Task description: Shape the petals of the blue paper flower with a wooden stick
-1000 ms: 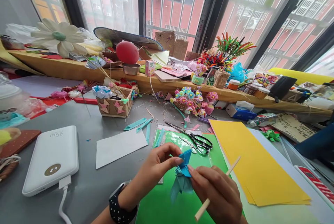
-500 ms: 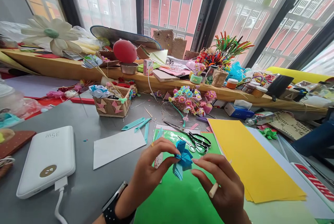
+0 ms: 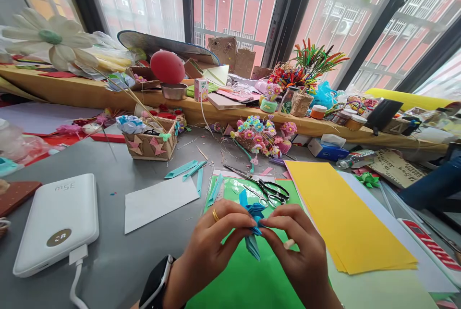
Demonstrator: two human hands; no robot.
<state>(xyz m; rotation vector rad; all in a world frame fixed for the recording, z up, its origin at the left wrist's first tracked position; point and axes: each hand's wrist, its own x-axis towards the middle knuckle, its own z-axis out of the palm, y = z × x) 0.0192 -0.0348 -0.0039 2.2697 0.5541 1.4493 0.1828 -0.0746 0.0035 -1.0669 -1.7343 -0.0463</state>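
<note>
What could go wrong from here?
1. Left hand and right hand pinch the blue paper at one spot; its folds may slip or tear.
2. The stick tucked in the right hand may drop or poke the paper.
3. Scissors lie behind the hands; a forward move might brush them.

Grey table [image 3: 118,169], barred windows [image 3: 230,6], daylight.

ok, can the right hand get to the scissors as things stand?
Probably yes: the scissors lie flat just beyond the right hand, with nothing between. But it is busy, pinching the blue folded paper with the left hand, a stick tucked in.
</note>
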